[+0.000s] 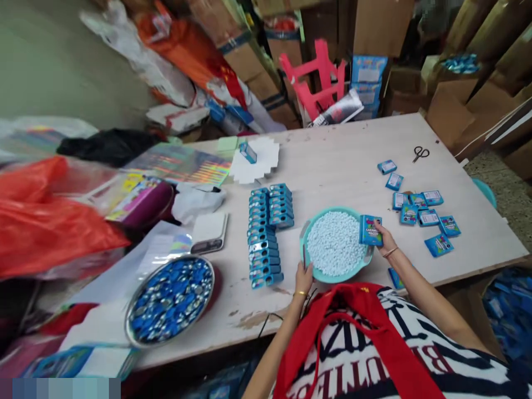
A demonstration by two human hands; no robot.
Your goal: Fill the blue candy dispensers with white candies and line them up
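A turquoise basin (361, 271) full of small pale-blue pellets (334, 243) stands near the table's front edge. At its right rim, my right hand (386, 239) grips a small blue box (371, 230), its printed face toward me. My left hand (305, 277) is closed at the basin's left rim; a thin, dark, stick-like thing (304, 257) rises from the fingers, too small to name. Left of the basin, similar blue boxes (264, 244) lie in two tight rows. More loose blue boxes (428, 217) are scattered to the right.
At the left are a metal bowl (211, 296) of blue-and-silver wrapped pieces and a small white scale (209, 232). A single box stands on white paper (266, 160) farther back. Scissors (421, 153) lie at the far right. Behind the table are a pink stool (318, 77) and cartons.
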